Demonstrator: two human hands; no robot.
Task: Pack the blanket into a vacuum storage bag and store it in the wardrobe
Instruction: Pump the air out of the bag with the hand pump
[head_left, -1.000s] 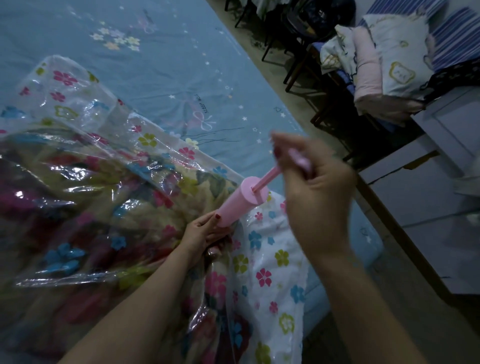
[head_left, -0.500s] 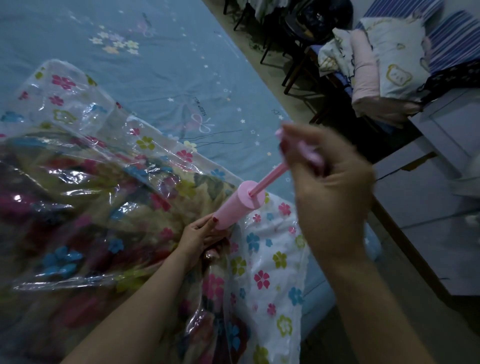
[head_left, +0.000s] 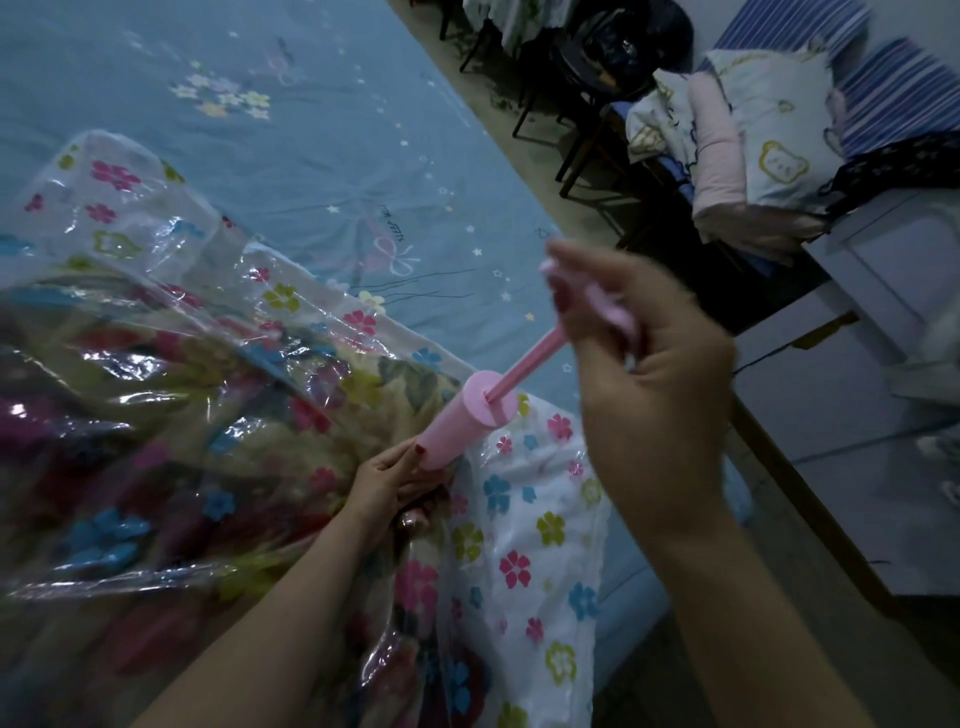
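Note:
A clear vacuum storage bag (head_left: 524, 540) printed with coloured flowers lies on the bed, and a dark floral blanket (head_left: 156, 467) fills it. A pink hand pump (head_left: 467, 421) stands tilted on the bag. My left hand (head_left: 389, 488) grips the base of the pump's cylinder against the bag. My right hand (head_left: 644, 374) is curled round the pump's handle, with the thin pink rod (head_left: 524, 366) drawn out of the cylinder. The bag's valve under the pump is hidden.
The bed is covered by a blue sheet (head_left: 311, 156) with small flowers and stars. To the right runs a bare floor strip, with dark chairs (head_left: 582, 93) at the back. Folded bedding and pillows (head_left: 753, 150) are piled beside a pale cabinet (head_left: 893, 270).
My right hand has pulled the handle up and to the right, drawing more of the rod out of the cylinder. My left hand has stayed at the pump's base.

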